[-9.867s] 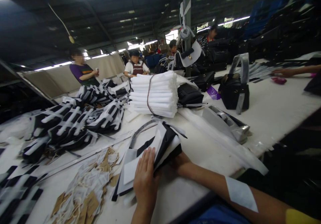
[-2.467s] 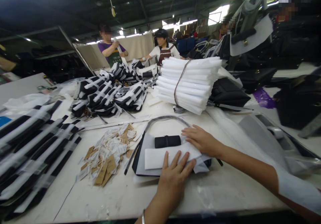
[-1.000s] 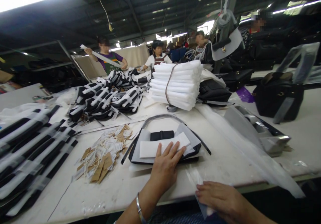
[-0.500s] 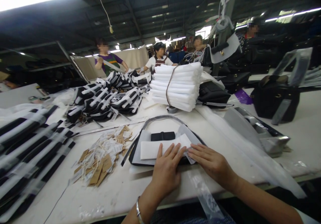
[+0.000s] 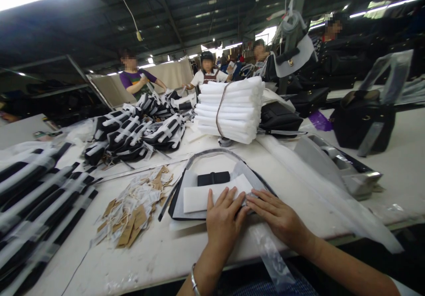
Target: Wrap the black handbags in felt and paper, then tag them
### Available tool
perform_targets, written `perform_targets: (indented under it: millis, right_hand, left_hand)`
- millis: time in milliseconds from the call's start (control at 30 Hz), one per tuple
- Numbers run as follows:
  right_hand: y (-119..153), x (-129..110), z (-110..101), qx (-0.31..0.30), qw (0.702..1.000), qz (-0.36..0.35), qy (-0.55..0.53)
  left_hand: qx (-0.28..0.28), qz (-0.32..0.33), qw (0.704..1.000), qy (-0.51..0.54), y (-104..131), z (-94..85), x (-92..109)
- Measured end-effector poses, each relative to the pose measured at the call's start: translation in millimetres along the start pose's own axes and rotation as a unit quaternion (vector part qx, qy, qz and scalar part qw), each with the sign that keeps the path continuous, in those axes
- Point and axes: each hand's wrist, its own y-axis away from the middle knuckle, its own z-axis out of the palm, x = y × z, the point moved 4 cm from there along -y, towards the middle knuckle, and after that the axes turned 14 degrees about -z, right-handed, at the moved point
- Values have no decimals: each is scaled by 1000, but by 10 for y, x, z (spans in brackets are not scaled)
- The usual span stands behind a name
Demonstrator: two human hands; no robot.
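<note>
Palms flat, your left hand [image 5: 223, 220] and right hand [image 5: 278, 214] press the white foam sheet [image 5: 212, 193] on the black bag [image 5: 186, 207], seemingly gripping nothing.

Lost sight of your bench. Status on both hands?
Left hand flat on the white wrap sheet. Right hand pressing the flat black bag beside it. Clear tape strip trails off the table edge.

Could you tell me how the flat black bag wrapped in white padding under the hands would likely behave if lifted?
The flat black bag wrapped in white foam sheet probably flops: it lies thin and limp. Its loose grey curved handle would likely dangle. The padding may slip off, since both the left hand and the right hand press it down.
</note>
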Motion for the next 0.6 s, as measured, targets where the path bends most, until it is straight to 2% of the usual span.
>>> perform_targets:
  millis: [200, 300, 400, 467, 600]
  right_hand:
    - [267, -192, -247, -41, 997, 37, -49]
    - [395, -343, -371, -119, 987, 50, -90]
    - [428, -474, -345, -202, 968, 28, -147]
    - [417, -509, -267, -190, 969, 4, -159]
    - [421, -493, -81, -83, 986, -20, -141]
  left_hand:
    - [4, 23, 999, -32, -10, 43, -29]
    - [6, 33, 999, -42, -9, 47, -28]
    - [3, 38, 998, -59, -11, 46, -30]
    - [-1, 40, 997, -65, -16, 42, -29]
    - [-2, 40, 997, -66, -20, 27, -19]
